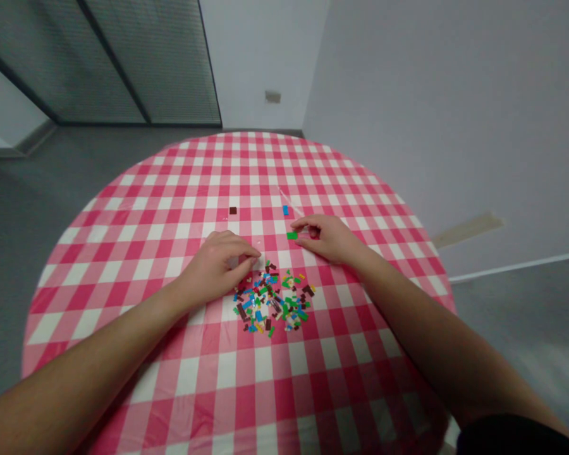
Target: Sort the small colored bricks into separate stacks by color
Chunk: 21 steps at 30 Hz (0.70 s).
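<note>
My left hand [221, 264] rests at the upper left edge of a pile of small toy building bricks [271, 302]. Its thumb and forefinger are pinched together; whatever sits between them is too small to make out. Farther right, my right hand [329, 237] has thumb and forefinger apart, at the right end of a green brick [291, 236] lying on the cloth. Just beyond that lies a blue brick [285, 210]. A dark brown brick [232, 210] lies by itself beyond my left hand. The pile mixes green, blue, brown, white and yellow pieces.
A red-and-white checked cloth [171, 183] covers the round table. Tiny pale bits lie near the brown brick. White walls [431, 114] stand behind and to the right, and a glass partition with blinds [146, 57] stands at the back left.
</note>
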Available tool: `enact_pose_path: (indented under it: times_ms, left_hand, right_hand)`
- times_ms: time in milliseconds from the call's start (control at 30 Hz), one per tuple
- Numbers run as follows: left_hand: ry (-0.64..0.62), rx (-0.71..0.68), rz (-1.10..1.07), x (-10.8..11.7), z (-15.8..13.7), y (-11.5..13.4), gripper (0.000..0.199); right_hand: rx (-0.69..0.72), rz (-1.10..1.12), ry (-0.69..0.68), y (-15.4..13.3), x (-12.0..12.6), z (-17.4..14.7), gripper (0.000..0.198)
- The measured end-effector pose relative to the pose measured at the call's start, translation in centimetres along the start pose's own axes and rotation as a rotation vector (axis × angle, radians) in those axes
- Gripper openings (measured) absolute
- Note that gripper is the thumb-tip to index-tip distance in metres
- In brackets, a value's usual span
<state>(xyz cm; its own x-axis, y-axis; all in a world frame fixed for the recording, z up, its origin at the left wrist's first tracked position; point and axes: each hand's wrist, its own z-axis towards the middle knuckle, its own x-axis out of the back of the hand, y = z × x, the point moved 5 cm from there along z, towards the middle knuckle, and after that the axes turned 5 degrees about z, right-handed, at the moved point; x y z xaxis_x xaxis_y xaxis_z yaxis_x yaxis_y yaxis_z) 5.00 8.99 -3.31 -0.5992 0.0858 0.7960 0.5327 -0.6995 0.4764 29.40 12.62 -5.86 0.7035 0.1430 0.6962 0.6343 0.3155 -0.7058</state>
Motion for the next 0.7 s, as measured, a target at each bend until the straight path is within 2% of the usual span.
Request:
enact_pose_path:
  times_ms: [300, 700]
  left_hand:
    - [-0.002, 0.01, 0.01, -0.1, -0.1, -0.1, 0.022]
    - [-0.007, 0.022, 0.006, -0.1, -0.1, -0.2, 0.022]
  right_hand:
    - [0.024, 0.009, 0.007, -0.4, -0.2, 0.1, 0.036]
    - [0.057, -0.041, 0.011, -0.9, -1.1, 0.6, 0.03]
